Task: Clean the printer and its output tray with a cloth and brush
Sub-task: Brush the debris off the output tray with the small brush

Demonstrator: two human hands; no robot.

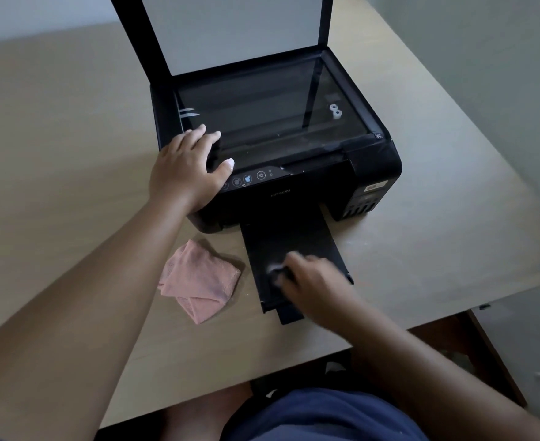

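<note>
Right now: the person works on the output tray of a black printer that sits on the counter.
Left hand: laid flat and open on the printer's front left corner, fingertips at the edge of the scanner glass — likely bracing the machine so it does not slide while the tray is swept.
Right hand: blurred with motion over the near end of the tray; its grip is closed around what looks like a small brush, a pale tuft showing at the tip.
Tray: pulled out toward the person, so its whole surface lies within reach.
Lid: standing upright, leaving the glass bare.
Cloth: pink, crumpled, lying on the counter just left of the tray — not in use, but close at hand.
Stage: judging by this, the brushing of the tray is under way.
</note>
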